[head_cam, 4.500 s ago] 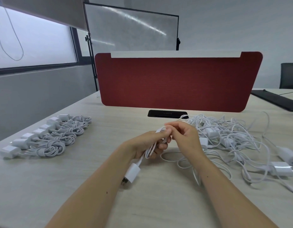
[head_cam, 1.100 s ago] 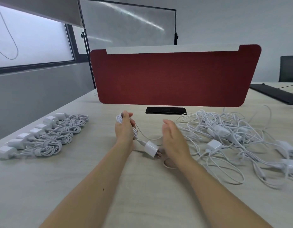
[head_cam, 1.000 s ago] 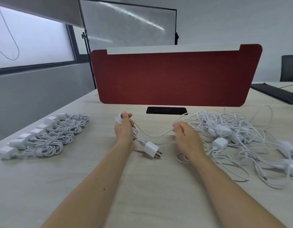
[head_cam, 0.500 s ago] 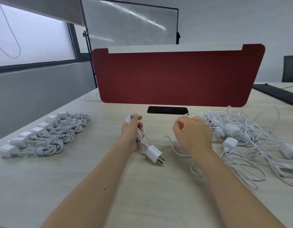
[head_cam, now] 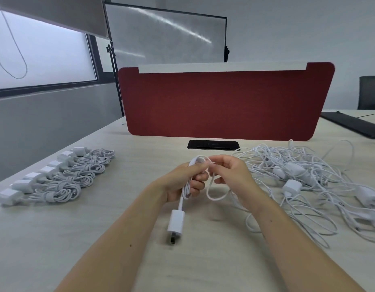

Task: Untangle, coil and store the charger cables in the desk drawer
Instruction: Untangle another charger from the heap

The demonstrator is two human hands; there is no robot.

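My left hand (head_cam: 183,181) grips a coil of white charger cable (head_cam: 189,182) above the middle of the desk. The cable's white plug adapter (head_cam: 175,224) hangs below that hand, prongs down. My right hand (head_cam: 231,174) pinches the same cable close to the coil's top, and a loose loop (head_cam: 216,194) droops between the two hands. A tangled heap of white cables and adapters (head_cam: 308,182) lies to the right. A row of several coiled chargers (head_cam: 60,178) lies at the left. No drawer is in view.
The pale wooden desk (head_cam: 98,239) reaches back to a red divider panel (head_cam: 224,104), with a black cable port (head_cam: 213,144) in front of it. A black keyboard (head_cam: 355,125) lies far right, a chair (head_cam: 370,92) behind it. The desk's left edge runs near the coiled row.
Both hands came together and rose. The adapter left the desk and now hangs from the left hand. The right hand brought the cable over to the coil.
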